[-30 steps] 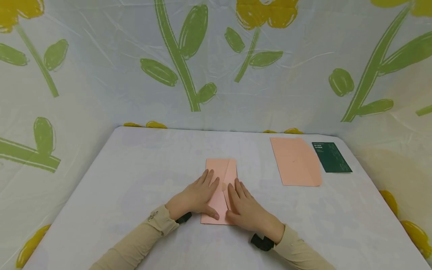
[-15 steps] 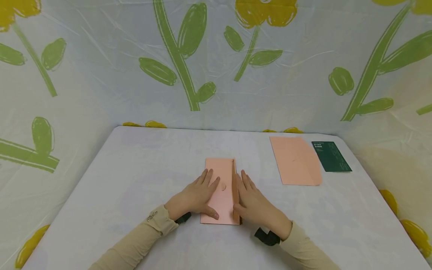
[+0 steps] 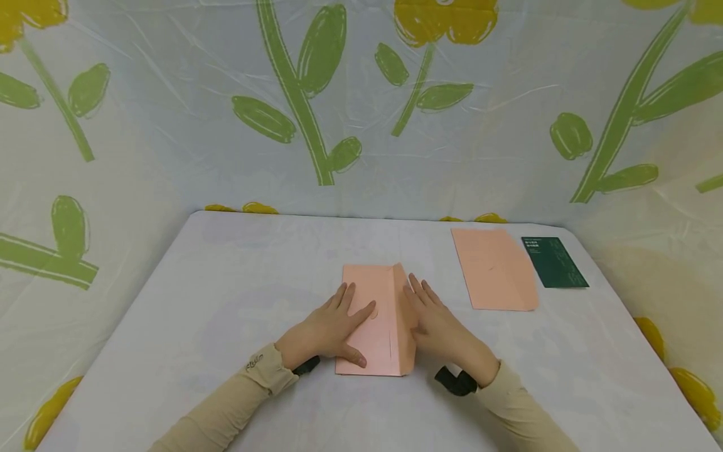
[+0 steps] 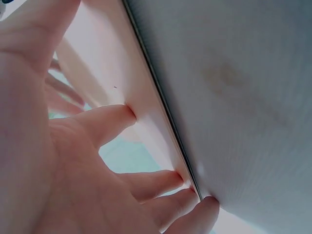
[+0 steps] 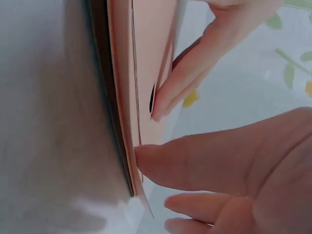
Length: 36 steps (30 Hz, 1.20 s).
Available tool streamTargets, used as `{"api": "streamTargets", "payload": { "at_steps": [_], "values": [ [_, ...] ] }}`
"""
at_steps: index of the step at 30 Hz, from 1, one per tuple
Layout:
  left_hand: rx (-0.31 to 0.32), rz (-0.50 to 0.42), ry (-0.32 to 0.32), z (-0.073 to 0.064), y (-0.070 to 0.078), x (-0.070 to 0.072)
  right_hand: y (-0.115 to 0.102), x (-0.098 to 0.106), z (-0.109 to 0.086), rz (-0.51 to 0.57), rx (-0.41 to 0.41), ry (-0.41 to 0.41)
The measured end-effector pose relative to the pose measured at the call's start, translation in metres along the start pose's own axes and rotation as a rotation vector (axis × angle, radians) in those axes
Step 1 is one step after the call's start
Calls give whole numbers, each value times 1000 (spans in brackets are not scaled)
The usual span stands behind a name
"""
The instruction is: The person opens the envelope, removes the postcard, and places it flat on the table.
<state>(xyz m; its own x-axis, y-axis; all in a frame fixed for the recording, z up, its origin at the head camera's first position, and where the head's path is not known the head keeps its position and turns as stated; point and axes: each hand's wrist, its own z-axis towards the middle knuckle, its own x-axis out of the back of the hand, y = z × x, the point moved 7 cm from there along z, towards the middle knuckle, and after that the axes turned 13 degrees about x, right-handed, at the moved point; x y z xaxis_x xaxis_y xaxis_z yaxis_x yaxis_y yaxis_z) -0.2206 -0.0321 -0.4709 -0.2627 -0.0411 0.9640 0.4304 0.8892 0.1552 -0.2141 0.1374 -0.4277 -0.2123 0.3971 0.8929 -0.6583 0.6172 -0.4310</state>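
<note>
A pink folded paper piece (image 3: 369, 282), like an envelope, lies in the middle of the table with its long side running away from me. My left hand (image 3: 327, 326) presses on its left half, fingers and thumb spread. Along the right side a long flap (image 3: 404, 358) slants outward and up. Against that flap rests my right hand (image 3: 443, 329), fingers straight and thumb at the flap's edge in the right wrist view. A small half-round cut shows near the left index fingertip. Under the pink layers a dark edge (image 5: 111, 73) runs along the paper.
At the back right of the white table (image 3: 254, 263) lies a second pink paper piece (image 3: 494, 270). Next to it is a dark green card (image 3: 556, 263) with pale print. A flower-patterned sheet (image 3: 186, 125) hangs behind and at the sides.
The right-hand flap has swung from lying over the front to leaning outward on the right. My right hand has moved right along with it, while the left stays pressed in place.
</note>
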Motion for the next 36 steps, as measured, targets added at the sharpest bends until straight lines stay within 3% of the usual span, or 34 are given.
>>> {"api": "streamTargets", "payload": {
  "at_steps": [11, 28, 36],
  "values": [
    [1, -23, -10, -1, 1, 0, 17, -17, -4, 1, -120, -168],
    [1, -26, -8, -1, 1, -1, 20, -22, -1, -68, -132, -136],
    [10, -28, -40, 0, -3, 1, 16, -21, 2, -75, -133, -134]
  ]
}}
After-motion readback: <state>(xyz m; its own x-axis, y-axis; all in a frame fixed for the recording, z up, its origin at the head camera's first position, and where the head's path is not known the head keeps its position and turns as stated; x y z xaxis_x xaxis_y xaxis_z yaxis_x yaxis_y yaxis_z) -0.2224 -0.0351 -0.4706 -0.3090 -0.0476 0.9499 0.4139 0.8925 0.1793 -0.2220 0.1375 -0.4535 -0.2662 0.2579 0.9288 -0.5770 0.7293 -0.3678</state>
